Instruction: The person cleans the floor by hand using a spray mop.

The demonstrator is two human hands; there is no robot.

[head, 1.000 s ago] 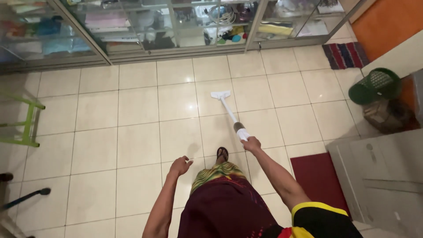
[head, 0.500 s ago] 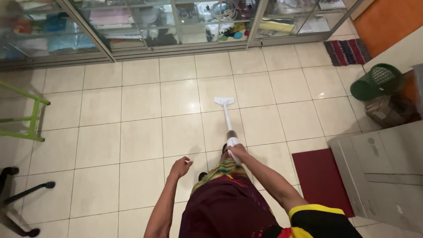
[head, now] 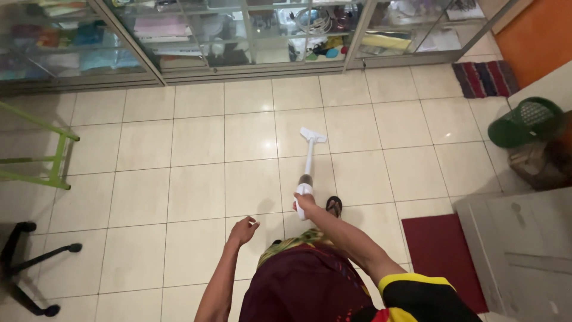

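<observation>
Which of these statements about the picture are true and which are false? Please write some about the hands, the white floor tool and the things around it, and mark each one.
1. The right hand grips the handle end of the white stick vacuum. True.
2. The left hand also holds the vacuum. False: it hangs free, apart from the tool, holding nothing.
3. The vacuum's head rests on the tiled floor. True.
4. The green basket stands at the left edge of the view. False: it is at the right edge.
5. A dark red mat lies on the floor to the person's right. True.
</observation>
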